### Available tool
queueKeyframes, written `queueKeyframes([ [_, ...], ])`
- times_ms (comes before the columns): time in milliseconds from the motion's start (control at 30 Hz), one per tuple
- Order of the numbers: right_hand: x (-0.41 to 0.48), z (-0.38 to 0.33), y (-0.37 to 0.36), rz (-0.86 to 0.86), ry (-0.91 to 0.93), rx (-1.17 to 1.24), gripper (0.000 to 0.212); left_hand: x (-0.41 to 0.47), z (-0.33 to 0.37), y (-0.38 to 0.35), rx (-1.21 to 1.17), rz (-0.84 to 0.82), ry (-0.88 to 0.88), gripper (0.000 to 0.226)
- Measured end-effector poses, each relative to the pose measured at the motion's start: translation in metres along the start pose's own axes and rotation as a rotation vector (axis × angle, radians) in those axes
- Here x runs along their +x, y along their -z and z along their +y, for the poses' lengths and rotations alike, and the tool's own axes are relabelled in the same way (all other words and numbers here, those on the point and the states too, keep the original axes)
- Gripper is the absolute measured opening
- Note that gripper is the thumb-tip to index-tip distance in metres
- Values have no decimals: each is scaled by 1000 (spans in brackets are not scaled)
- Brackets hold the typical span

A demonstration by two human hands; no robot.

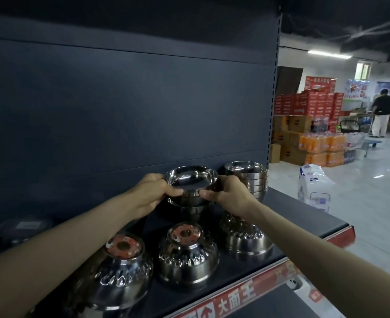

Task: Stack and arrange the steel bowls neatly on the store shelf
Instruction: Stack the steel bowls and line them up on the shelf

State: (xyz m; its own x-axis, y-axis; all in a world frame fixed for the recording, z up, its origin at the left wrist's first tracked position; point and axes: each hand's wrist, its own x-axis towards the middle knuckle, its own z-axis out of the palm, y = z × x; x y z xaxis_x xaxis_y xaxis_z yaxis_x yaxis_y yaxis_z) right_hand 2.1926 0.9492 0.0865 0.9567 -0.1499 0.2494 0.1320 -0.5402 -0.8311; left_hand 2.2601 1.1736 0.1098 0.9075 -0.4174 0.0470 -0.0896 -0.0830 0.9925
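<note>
Along the dark store shelf, a tall stack of steel bowls stands upright at the right end by the back panel. Just left of it sits a shorter stack. Three patterned bowls lie upside down near the front edge, orange labels on their bases. I hold the top bowl of the shorter stack, my left grip and right grip curled round its rim from opposite sides. The step in hand looks like seating this bowl squarely into those beneath. Next, I judge, it must settle level before I release; then the inverted bowls want turning and nesting.
</note>
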Motion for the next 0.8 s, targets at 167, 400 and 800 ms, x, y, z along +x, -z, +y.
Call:
queueKeyframes([
  [167,6,1,-4,0,-5,-118,21,9,-5,2,60,2,62,27],
  [400,17,13,-9,-33,-95,-255,49,26,-11,7,206,-7,174,52],
  [800,11,11,-11,-40,-167,-478,60,10,-7,11,304,-51,233,43],
])
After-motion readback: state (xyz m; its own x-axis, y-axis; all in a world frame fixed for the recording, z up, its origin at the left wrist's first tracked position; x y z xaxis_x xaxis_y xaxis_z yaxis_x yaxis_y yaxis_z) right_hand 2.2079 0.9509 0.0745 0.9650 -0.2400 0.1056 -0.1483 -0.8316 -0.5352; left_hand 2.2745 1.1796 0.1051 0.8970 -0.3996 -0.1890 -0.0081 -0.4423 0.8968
